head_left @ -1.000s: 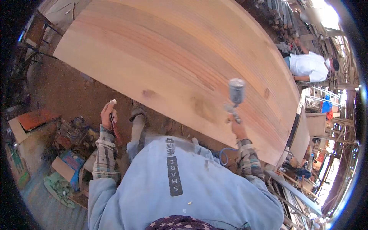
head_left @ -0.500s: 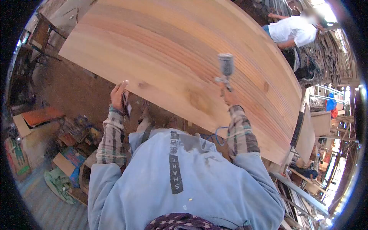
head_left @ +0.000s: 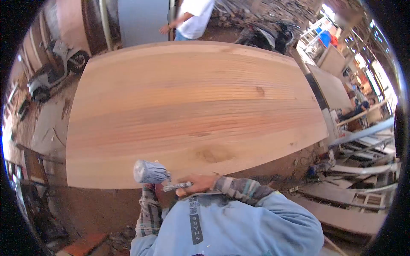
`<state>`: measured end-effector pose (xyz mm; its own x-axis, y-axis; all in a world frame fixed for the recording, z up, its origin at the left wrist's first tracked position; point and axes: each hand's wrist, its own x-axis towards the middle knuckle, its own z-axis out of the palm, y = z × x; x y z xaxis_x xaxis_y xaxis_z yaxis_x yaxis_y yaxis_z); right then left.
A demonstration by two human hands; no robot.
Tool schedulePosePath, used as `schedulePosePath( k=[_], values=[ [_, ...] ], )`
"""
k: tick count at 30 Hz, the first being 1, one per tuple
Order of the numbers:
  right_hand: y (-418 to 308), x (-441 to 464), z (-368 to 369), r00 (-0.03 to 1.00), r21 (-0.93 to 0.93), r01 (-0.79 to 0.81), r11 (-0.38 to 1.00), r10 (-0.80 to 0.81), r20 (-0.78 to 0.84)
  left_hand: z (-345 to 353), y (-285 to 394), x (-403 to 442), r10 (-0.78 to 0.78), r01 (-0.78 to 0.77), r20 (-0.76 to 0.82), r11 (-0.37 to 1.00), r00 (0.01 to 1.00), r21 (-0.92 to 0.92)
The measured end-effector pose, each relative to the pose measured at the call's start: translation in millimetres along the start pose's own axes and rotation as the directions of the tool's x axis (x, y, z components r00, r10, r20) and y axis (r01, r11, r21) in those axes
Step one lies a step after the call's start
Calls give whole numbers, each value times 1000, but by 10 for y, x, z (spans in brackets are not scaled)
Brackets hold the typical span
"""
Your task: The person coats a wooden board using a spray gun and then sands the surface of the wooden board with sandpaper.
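My right hand [head_left: 200, 183] is closed around a spray gun [head_left: 175, 186] in front of my chest. The gun points left, and its grey, paint-streaked cup [head_left: 150, 172] overlaps the near edge of a large wooden panel [head_left: 183, 98]. My left forearm, in a plaid sleeve [head_left: 147, 211], reaches up just behind the gun. The cup and gun cover most of my left hand, so its fingers and anything in them are hidden. The panel has a striped grain, with a brownish knot near its close edge.
Beyond the panel stands a person in a white shirt [head_left: 197, 17]. A scooter [head_left: 57, 70] is parked at the far left. Stacked boards [head_left: 341, 209] lie at the right, and a dark motorbike [head_left: 273, 36] stands behind the panel.
My right hand has brought the spray gun from over the panel back and left, close to my left hand. My view has turned, and the left hand, earlier visible with a dark flat object, is now mostly covered.
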<state>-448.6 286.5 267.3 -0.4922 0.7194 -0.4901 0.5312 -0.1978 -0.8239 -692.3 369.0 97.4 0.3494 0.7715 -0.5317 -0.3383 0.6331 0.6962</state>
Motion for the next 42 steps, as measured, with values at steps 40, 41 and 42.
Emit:
schedulePosePath(
  k=[40,41,42],
  values=[
    [2472,-3903,-43,-180,587,348,731,666,-724,3962,-1634,491,-394,218,262,830,881,514],
    [2379,-3884,84,-172,644,331,690,715,-678,3964,-1572,482,-369,199,260,839,893,506],
    [2395,-3789,-20,-157,684,322,654,750,-643,4131,-1438,715,-324,162,265,856,908,491]
  ],
)
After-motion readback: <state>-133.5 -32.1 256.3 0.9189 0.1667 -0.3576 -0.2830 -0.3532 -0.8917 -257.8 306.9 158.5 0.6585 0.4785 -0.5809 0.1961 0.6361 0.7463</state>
